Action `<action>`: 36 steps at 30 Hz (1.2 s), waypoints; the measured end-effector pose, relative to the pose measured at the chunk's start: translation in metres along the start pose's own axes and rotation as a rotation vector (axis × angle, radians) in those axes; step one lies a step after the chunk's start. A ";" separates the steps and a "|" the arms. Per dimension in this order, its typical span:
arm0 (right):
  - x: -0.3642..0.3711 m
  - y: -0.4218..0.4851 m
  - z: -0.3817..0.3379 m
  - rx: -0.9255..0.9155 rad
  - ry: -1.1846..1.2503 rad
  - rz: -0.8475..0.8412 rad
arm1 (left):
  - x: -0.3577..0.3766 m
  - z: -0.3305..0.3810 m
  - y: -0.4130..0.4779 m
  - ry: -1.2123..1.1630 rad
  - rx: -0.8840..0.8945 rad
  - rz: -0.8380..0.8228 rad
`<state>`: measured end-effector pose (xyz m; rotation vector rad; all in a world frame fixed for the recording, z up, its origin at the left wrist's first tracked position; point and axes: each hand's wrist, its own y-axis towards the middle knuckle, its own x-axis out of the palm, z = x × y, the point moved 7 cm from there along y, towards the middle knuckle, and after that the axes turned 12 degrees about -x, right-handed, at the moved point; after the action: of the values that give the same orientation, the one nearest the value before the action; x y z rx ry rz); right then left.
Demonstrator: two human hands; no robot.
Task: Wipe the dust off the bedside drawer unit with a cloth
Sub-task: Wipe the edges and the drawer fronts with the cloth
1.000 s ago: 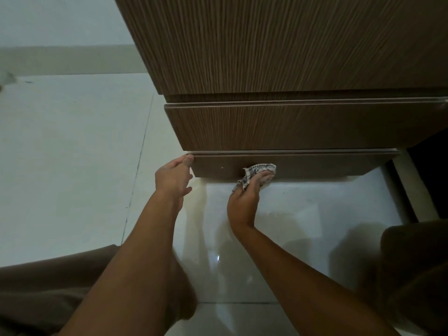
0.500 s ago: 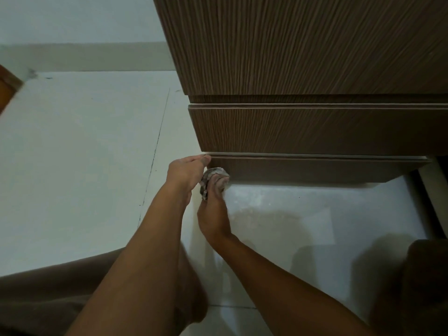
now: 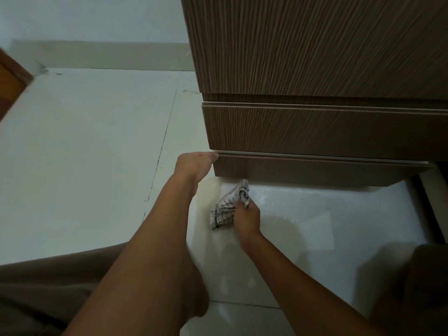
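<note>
The brown wood-grain bedside drawer unit (image 3: 315, 69) fills the upper right, with a middle drawer front (image 3: 315, 132) and a lowest drawer front (image 3: 315, 169) just above the floor. My left hand (image 3: 194, 164) rests at the lowest drawer's top left corner, fingertips touching its edge. My right hand (image 3: 246, 218) grips a crumpled white checked cloth (image 3: 229, 206) over the floor, just below and apart from the lowest drawer's left end. The cloth's tip points up toward the drawer's bottom edge.
Pale glossy floor tiles (image 3: 84, 154) spread to the left and in front of the unit. A white wall with a grey skirting (image 3: 97, 54) runs along the back. An orange-brown wooden edge (image 3: 9, 86) shows at far left. My brown-clad legs (image 3: 48, 287) lie at the bottom.
My right hand slid the cloth left along the lowest drawer front to its left end, then pulled it down and away from the drawer. My left hand stayed at the drawer's corner.
</note>
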<state>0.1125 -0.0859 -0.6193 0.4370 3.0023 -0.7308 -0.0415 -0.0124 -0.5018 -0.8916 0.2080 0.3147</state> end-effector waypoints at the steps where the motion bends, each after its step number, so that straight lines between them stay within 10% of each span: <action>1: 0.002 0.002 -0.006 0.006 0.012 -0.001 | 0.000 0.000 0.000 0.005 0.001 0.004; 10: 0.055 -0.004 -0.060 0.074 0.171 -0.118 | -0.008 0.014 -0.005 0.137 0.127 0.065; 18: 0.069 -0.032 -0.128 -0.277 0.050 -0.481 | -0.052 0.013 -0.011 0.008 0.101 0.110; 36: -0.023 -0.101 -0.276 -0.585 0.028 -0.628 | -0.052 0.048 -0.143 -0.123 0.292 -0.475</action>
<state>0.1189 -0.0532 -0.3268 -0.5319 3.1618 0.1881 -0.0374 -0.0686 -0.3521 -0.6053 -0.0742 -0.1027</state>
